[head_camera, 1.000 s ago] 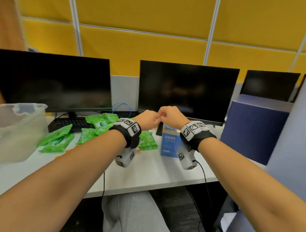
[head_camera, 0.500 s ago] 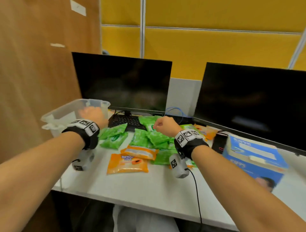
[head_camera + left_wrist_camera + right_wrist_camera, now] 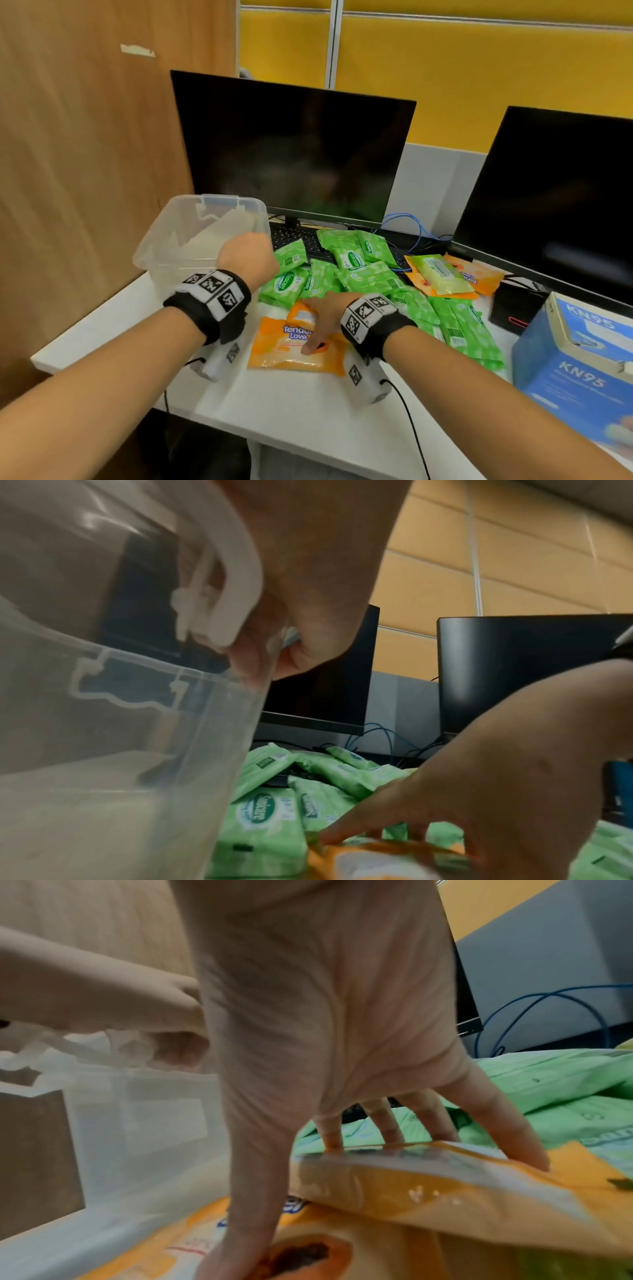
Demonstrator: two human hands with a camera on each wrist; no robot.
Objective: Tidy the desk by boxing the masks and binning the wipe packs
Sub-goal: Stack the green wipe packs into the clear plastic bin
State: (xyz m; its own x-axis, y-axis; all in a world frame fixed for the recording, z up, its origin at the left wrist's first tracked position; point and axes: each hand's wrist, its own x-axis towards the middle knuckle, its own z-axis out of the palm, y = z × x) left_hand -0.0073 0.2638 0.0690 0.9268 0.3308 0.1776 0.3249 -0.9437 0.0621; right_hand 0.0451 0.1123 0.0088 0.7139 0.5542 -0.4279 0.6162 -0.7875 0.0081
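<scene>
Now two dark monitors (image 3: 294, 154) stand on a white desk (image 3: 308, 414) before yellow panels (image 3: 479, 68).

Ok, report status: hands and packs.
Left hand grips rim of clear plastic bin. Right hand spread over two stacked orange wipe packs, thumb on lower one. Green wipe packs heaped beside bin.

left hand (image 3: 248, 257): fingers curled tight | right hand (image 3: 325, 318): fingers spread downward
</scene>
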